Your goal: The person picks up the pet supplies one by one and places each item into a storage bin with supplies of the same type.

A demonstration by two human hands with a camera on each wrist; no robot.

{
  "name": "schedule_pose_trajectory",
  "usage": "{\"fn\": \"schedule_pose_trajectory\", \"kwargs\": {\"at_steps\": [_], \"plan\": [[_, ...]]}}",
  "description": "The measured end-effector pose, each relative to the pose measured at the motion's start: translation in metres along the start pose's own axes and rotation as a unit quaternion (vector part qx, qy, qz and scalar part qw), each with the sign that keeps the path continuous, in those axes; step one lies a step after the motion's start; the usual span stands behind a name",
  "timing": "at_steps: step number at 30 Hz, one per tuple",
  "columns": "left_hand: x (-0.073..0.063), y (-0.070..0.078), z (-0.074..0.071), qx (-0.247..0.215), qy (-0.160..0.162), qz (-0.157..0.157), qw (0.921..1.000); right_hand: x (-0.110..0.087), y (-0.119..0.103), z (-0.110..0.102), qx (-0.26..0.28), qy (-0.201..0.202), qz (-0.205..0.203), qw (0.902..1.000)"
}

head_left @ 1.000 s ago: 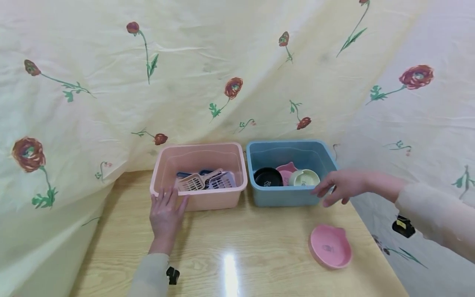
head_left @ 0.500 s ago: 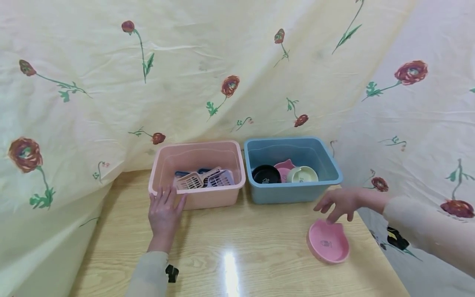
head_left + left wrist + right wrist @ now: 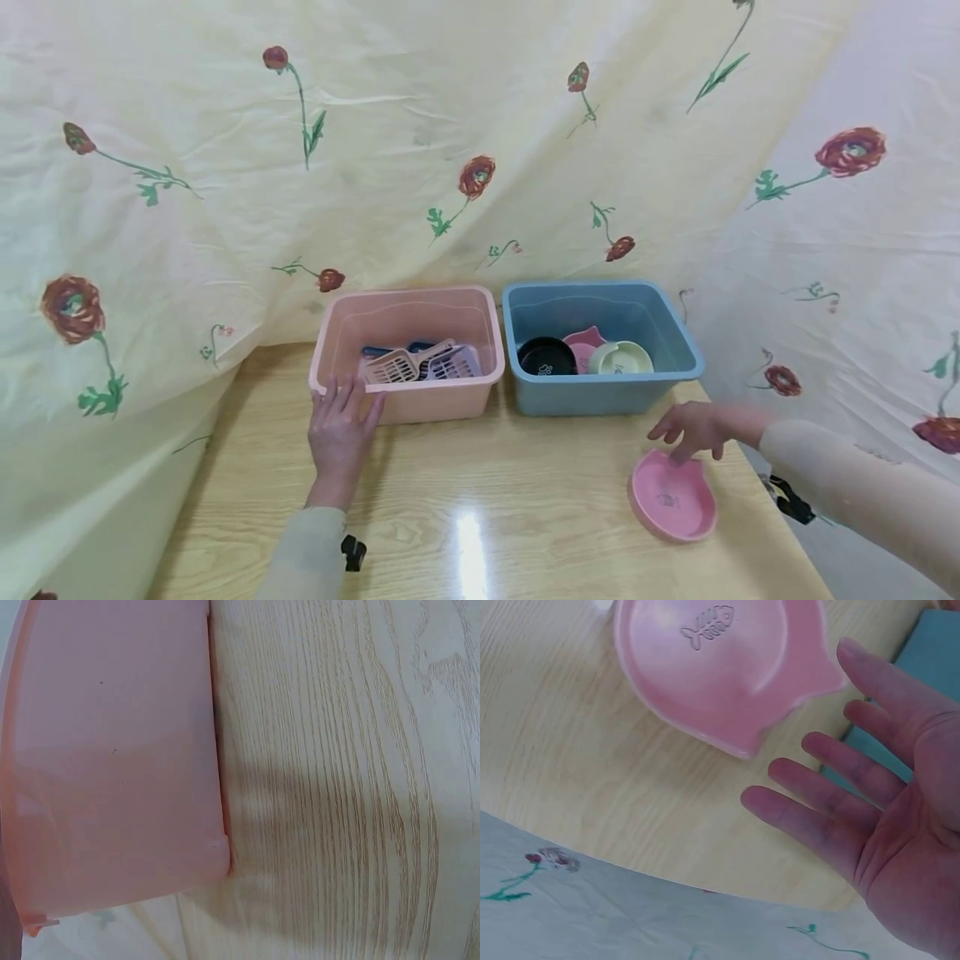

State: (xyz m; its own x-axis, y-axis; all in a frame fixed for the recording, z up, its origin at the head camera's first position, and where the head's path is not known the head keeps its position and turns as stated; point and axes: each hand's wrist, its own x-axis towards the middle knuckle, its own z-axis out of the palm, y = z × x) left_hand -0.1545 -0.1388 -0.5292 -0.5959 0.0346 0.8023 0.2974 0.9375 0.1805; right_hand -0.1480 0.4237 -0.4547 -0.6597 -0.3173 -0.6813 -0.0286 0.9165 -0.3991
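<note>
A pink cat-eared pet bowl (image 3: pixel 673 500), marked with a fishbone, lies on the wooden table at the right. My right hand (image 3: pixel 696 427) is over the bowl's eared edge. In the right wrist view its fingers (image 3: pixel 810 825) are spread and relaxed, apart from the bowl (image 3: pixel 705 667), and hold nothing. My left hand (image 3: pixel 341 437) rests with extended fingers on the front rim of a pink bin (image 3: pixel 431 404). That bin's outer wall (image 3: pixel 112 750) fills the left of the left wrist view, where the left fingers are out of sight.
Several slotted litter scoops (image 3: pixel 401 364) lie in the pink bin. Beside it, a blue bin (image 3: pixel 592 398) contains a black bowl (image 3: pixel 546 358), a pink bowl (image 3: pixel 583 348) and a pale cream bowl (image 3: pixel 624 358). Flowered cloth (image 3: pixel 412 167) hangs behind the table (image 3: pixel 420 508).
My right hand has moved from the blue bin's front right corner down toward the pink bowl on the table. My left hand stays on the pink bin's rim.
</note>
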Motion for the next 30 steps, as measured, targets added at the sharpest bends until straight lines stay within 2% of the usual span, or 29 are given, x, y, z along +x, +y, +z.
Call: {"fn": "schedule_pose_trajectory", "kwargs": {"at_steps": [8, 19, 30], "plan": [[-0.001, 0.001, 0.001, 0.0, 0.01, 0.002, 0.9999, 0.009, 0.015, 0.013, 0.02, 0.005, 0.002, 0.9998], [0.002, 0.001, 0.001, 0.01, 0.007, 0.001, 0.9999, 0.016, 0.028, 0.018, 0.04, 0.022, 0.013, 0.9989], [0.002, 0.0, 0.002, 0.008, 0.006, -0.001, 1.0, 0.02, 0.031, 0.023, 0.049, 0.016, 0.024, 0.9984]]}}
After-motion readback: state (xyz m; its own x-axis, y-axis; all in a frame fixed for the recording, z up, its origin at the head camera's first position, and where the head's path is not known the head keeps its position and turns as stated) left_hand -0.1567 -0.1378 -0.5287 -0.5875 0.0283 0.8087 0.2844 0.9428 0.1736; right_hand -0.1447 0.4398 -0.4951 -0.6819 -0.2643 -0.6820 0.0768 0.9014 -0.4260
